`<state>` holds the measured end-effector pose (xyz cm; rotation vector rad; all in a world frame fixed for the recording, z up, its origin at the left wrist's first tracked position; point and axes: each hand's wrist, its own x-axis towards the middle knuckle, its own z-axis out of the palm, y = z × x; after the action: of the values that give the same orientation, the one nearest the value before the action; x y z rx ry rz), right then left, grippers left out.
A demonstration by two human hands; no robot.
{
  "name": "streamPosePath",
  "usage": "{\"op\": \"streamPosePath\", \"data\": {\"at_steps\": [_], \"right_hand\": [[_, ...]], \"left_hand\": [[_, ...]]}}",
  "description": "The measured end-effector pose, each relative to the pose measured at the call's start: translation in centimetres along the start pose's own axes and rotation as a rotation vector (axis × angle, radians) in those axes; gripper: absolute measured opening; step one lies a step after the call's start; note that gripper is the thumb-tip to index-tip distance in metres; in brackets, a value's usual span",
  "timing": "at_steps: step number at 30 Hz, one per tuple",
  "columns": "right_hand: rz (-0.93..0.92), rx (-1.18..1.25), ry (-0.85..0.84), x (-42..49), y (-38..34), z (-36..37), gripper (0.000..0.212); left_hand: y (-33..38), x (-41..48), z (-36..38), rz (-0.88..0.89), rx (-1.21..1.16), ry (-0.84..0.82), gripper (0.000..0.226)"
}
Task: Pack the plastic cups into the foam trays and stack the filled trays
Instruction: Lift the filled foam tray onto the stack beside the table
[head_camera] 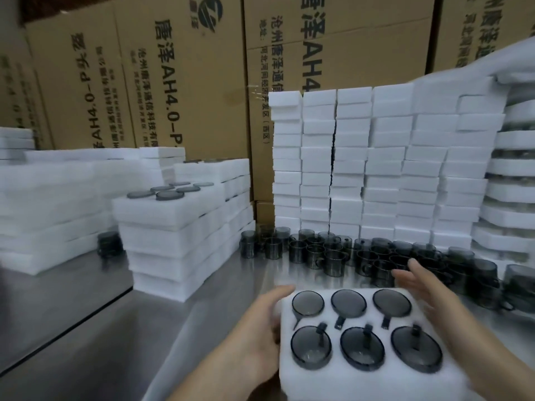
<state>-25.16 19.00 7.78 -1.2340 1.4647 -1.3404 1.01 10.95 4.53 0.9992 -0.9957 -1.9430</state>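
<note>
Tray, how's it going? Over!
Left hand, right hand open, flanking tray. Six cups in, full. Loose cups just beyond.

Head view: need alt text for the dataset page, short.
A left hand and right hand flank a white foam tray filled with six smoky plastic cups on a metal table. Behind it stand loose cups, a stack of filled trays at left, tall foam stacks and cardboard boxes.
</note>
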Motion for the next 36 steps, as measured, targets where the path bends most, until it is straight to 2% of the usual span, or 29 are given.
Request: {"op": "streamPosePath", "data": {"at_steps": [3, 6, 8, 12, 16, 18, 19, 23, 26, 30, 33, 36], "right_hand": [[0.017, 0.008, 0.03, 1.1, 1.3, 0.7, 0.061], [0.077, 0.027, 0.045, 1.6, 2.3, 1.2, 0.065], [0.154, 0.132, 0.132, 2.1, 1.9, 1.4, 0.07], [0.244, 0.341, 0.189, 2.9, 3.6, 0.6, 0.071], [0.254, 0.392, 0.268, 4.4, 6.2, -0.1, 0.06], [0.257, 0.414, 0.264, 4.6, 6.8, -0.6, 0.059], [0.253, 0.428, 0.262, 4.7, 7.1, -0.9, 0.059], [0.218, 0.434, 0.254, 5.0, 7.7, -1.3, 0.053], [0.208, 0.405, 0.235, 5.1, 7.7, -1.1, 0.049], [0.209, 0.378, 0.211, 4.8, 7.6, -1.1, 0.048], [0.194, 0.369, 0.203, 4.8, 7.7, -1.2, 0.046], [0.182, 0.353, 0.189, 5.0, 7.8, -1.3, 0.045]], "left_hand": [[-0.6, -1.9, -0.8, -0.017, 0.048, -0.085, 0.065], [-0.9, -2.7, -0.5, 0.086, 0.059, -0.063, 0.089], [-0.5, -3.4, -0.2, 0.125, 0.059, -0.008, 0.088], [3.4, -5.9, 0.7, 0.203, 0.128, 0.051, 0.063], [13.7, -9.6, 0.2, 0.388, -0.075, -0.009, 0.035], [19.0, -11.3, -0.7, 0.55, -0.111, 0.077, 0.019], [21.4, -12.0, -1.4, 0.627, -0.131, 0.151, 0.018], [28.2, -12.7, -4.8, 0.78, -0.17, 0.364, 0.029], [29.7, -11.0, -8.3, 0.777, -0.169, 0.504, 0.047], [27.3, -7.6, -12.0, 0.694, -0.29, 0.744, 0.076], [26.3, -5.7, -13.4, 0.675, -0.358, 0.8, 0.095], [27.5, -5.0, -12.8, 0.697, -0.338, 0.81, 0.095]]}}
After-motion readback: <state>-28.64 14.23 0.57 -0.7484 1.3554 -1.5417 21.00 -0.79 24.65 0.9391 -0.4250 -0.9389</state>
